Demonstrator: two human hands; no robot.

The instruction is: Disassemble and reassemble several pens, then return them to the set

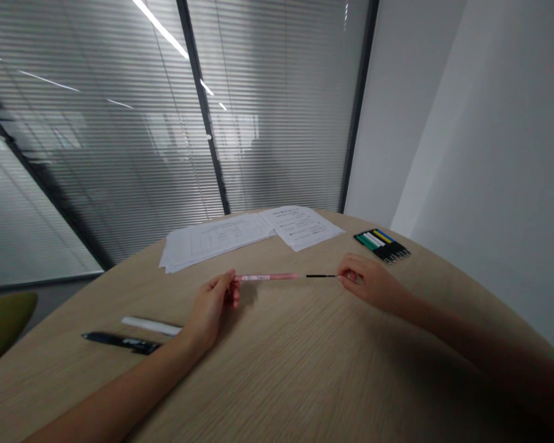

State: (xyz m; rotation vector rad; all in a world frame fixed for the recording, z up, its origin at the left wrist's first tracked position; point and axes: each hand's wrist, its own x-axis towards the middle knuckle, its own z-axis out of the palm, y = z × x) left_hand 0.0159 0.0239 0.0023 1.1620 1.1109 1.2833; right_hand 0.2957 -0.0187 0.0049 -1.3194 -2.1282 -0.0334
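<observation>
So, nearest first: a black pen [120,341] and a white pen [150,325] are lying on the wooden desk [277,381], partly hidden by the left forearm. A bit further up, the left hand [210,309] has its fingers pinched round one end of a pink pen barrel [277,277], held roughly level above the desk. The right hand [369,281] has fingers closed on the thin end of a dark pen refill [321,276], pretty much in line with the barrel. Can't tell if the two actually touch, there's a pale bit between them.

I'd call this the lining-up stage, refill and barrel end to end. Whether it's going in or out, one frame can't say. Either way, the next move needs a steady left grip and a straight, gentle right hand, since that skinny refill could bend.

Past the right hand there's a row of coloured pens [382,245], then printed sheets [221,240], and blinds [281,123] at the back.
</observation>
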